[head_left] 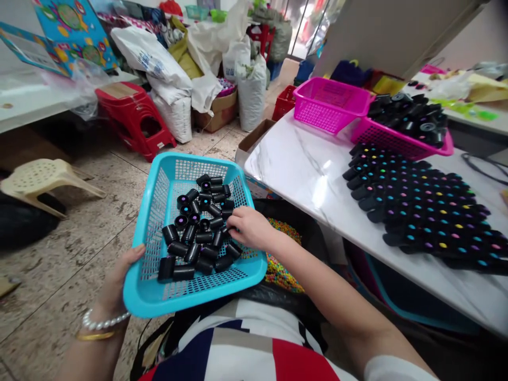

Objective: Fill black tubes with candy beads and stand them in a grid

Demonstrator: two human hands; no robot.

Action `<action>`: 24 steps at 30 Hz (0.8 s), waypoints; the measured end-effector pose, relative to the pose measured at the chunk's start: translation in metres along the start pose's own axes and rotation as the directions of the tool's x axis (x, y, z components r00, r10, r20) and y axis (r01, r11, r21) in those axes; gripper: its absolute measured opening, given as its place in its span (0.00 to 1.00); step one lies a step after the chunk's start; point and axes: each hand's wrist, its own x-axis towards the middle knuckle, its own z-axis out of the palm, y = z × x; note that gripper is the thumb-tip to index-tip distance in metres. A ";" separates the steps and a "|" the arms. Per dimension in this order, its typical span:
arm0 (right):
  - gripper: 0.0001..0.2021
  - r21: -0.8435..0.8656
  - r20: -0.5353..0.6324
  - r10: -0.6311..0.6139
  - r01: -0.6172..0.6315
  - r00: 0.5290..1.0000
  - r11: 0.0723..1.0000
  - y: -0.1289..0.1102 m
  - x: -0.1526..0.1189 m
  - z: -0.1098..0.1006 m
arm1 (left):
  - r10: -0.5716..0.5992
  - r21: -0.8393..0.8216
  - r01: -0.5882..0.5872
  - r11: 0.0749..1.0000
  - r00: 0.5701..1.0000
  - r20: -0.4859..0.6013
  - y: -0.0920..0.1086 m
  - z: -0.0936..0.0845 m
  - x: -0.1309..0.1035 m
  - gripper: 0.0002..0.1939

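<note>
A turquoise plastic basket (194, 304) is tilted in front of me. My left hand (125, 270) grips its left rim, thumb over the edge. Inside lie several short black plastic cylinders (178, 248), some showing a purple or blue dot within their round ends. My right hand (250, 227) reaches over the basket's right side with its fingers curled down among the cylinders. What those fingers pinch, if anything, is hidden. Below the basket's right side, a dark bag holds many small colourful beads (283, 248).
On the white marbled table (313, 164) to the right, rows of black cylinders (420, 201) stand with coloured dots. Behind them are an unfilled pink basket (333, 103) and a pink basket (400, 140) of black parts. Red stools (130, 114), sacks (252, 90) and a cream stool (43, 177) occupy the floor.
</note>
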 end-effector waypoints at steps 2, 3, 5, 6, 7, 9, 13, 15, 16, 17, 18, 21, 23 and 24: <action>0.07 0.066 -0.092 -0.022 0.028 0.996 0.997 0.000 -0.012 -0.008 | -0.006 -0.034 0.004 0.999 0.998 -0.063 0.002 -0.009 0.003 0.27; 0.07 0.066 -0.103 -0.024 0.031 0.994 0.997 -0.001 -0.016 -0.010 | -0.007 -0.047 0.003 0.999 0.996 -0.084 0.003 -0.012 0.004 0.29; 0.09 0.014 -0.032 -0.013 0.013 0.999 1.000 -0.002 -0.018 -0.010 | -0.012 -0.042 0.009 0.999 0.998 -0.067 0.002 -0.010 0.003 0.30; 0.10 -0.023 0.030 0.005 -0.004 1.000 1.000 -0.003 -0.017 -0.007 | -0.012 -0.019 0.012 1.000 1.000 -0.024 0.001 -0.005 0.001 0.29; 0.10 -0.054 0.097 0.022 -0.017 0.995 0.998 -0.003 -0.013 -0.003 | -0.007 0.011 0.006 1.000 1.000 0.027 0.000 0.002 -0.002 0.28; 0.08 -0.086 0.206 0.039 -0.022 0.978 0.996 -0.003 -0.006 0.005 | 0.018 0.068 -0.026 0.997 0.992 0.127 -0.002 0.017 -0.009 0.26; 0.10 0.056 0.142 -0.039 0.032 0.989 0.998 -0.001 -0.009 0.004 | 0.018 0.069 -0.029 0.997 0.987 0.158 -0.003 0.026 -0.012 0.24; 0.13 0.280 -0.046 -0.004 0.017 0.999 0.960 -0.001 -0.026 -0.008 | -0.025 0.024 0.022 0.999 0.995 0.101 0.000 0.015 -0.008 0.27; 0.14 0.407 -0.136 0.068 -0.007 0.988 0.914 0.000 -0.038 -0.015 | -0.043 -0.001 0.043 0.999 0.997 0.063 0.001 0.008 -0.005 0.29; 0.16 0.521 -0.201 0.164 -0.036 0.966 0.852 0.001 -0.051 -0.021 | -0.046 -0.027 0.047 0.999 0.999 0.021 0.003 0.002 -0.003 0.31; 0.17 0.612 -0.235 0.266 -0.070 0.935 0.788 0.004 -0.065 -0.025 | -0.038 -0.050 0.037 0.998 0.999 -0.023 0.005 -0.004 -0.002 0.32; 0.19 0.712 -0.194 0.460 -0.198 0.866 0.673 0.018 -0.107 -0.023 | 0.020 -0.080 -0.031 0.996 0.990 -0.137 0.012 -0.012 0.000 0.37; 0.18 0.633 -0.110 0.472 -0.304 0.875 0.712 0.030 -0.131 -0.008 | 0.051 -0.060 -0.064 0.996 0.978 -0.201 0.017 -0.011 -0.001 0.38; 0.17 0.550 -0.064 0.457 -0.351 0.887 0.758 0.035 -0.142 0.001 | 0.060 -0.044 -0.071 0.996 0.972 -0.225 0.019 -0.009 -0.002 0.38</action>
